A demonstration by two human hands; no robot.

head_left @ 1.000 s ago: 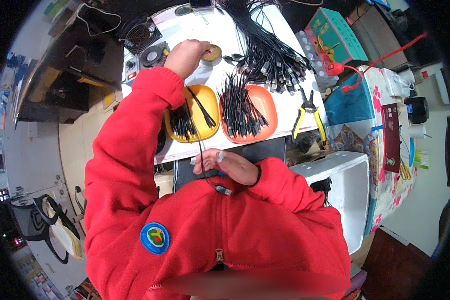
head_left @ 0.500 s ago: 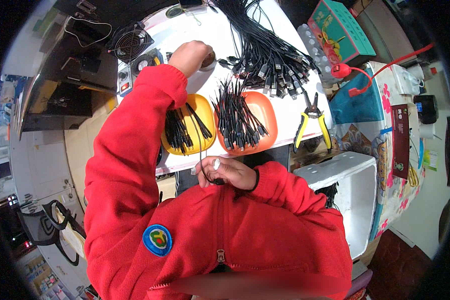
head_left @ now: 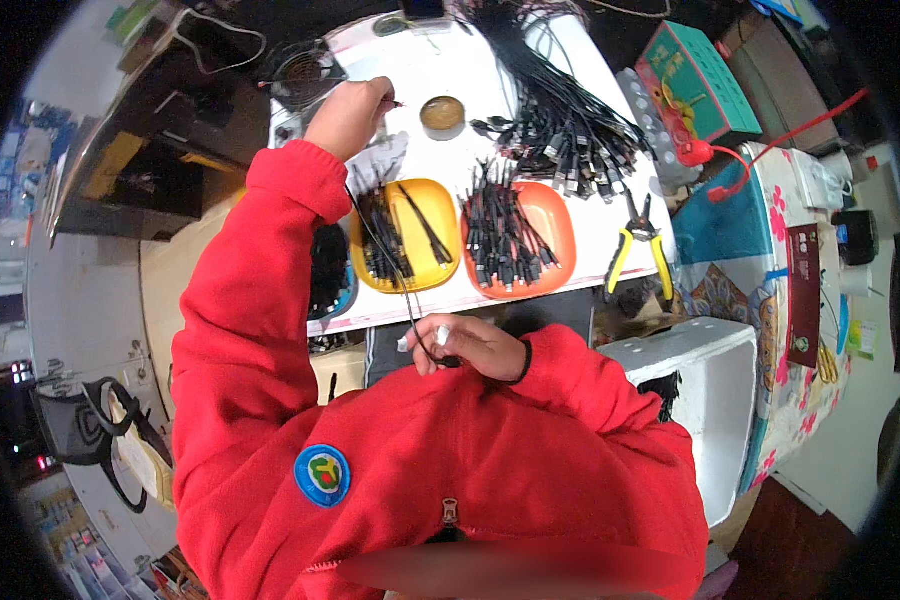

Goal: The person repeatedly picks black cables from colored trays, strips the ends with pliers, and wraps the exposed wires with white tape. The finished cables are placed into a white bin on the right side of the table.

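My left hand (head_left: 352, 118) is closed, reaching over the white table left of a small round tin (head_left: 442, 112) with brownish contents. A thin dark tip with a reddish end sticks out of its fingers. Close to my chest, my right hand (head_left: 475, 347) is closed on a black cable (head_left: 417, 330), with white wraps on two fingertips. The cable runs up past the yellow tray (head_left: 438, 270) toward my left wrist, where the sleeve partly hides it. Short black cables lie in the yellow tray and in the orange tray (head_left: 560, 225) beside it.
A large bundle of black USB cables (head_left: 580, 130) covers the table's back right. Yellow-handled wire strippers (head_left: 640, 245) lie at the right edge. A fan (head_left: 305, 75) stands at the back left, a blue tray (head_left: 346, 290) front left. A white foam box (head_left: 735, 400) sits right of me.
My left hand has moved off the tin toward the left, so the tin now shows whole. My right hand keeps its hold on the cable. The whole view has shifted slightly.
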